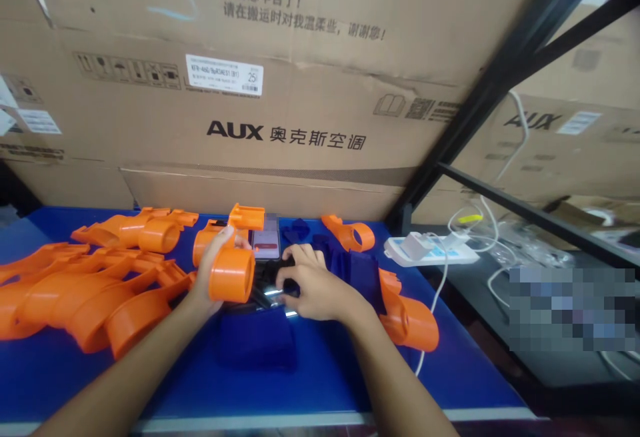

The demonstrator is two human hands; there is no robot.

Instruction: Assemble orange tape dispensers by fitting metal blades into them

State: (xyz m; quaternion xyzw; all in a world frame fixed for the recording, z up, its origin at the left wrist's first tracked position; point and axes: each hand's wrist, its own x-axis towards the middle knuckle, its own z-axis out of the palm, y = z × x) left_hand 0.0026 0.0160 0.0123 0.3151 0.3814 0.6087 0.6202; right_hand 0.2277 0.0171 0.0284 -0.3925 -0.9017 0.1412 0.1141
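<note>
My left hand [207, 277] grips an orange plastic part [233, 270] with a round open end facing me, lifted just above the blue table [310, 377]. My right hand [307, 287] rests on the table beside it, fingers curled on a small dark piece [267, 294] with a shiny metal edge. Just behind both hands lies a phone [266, 237] with its screen lit.
A pile of several orange parts [75, 290] covers the table's left. More orange parts [407, 317] and dark blue parts [360, 267] lie at right. A white power strip [430, 250] with cables sits past the right edge. Large cardboard boxes [250, 90] wall the back.
</note>
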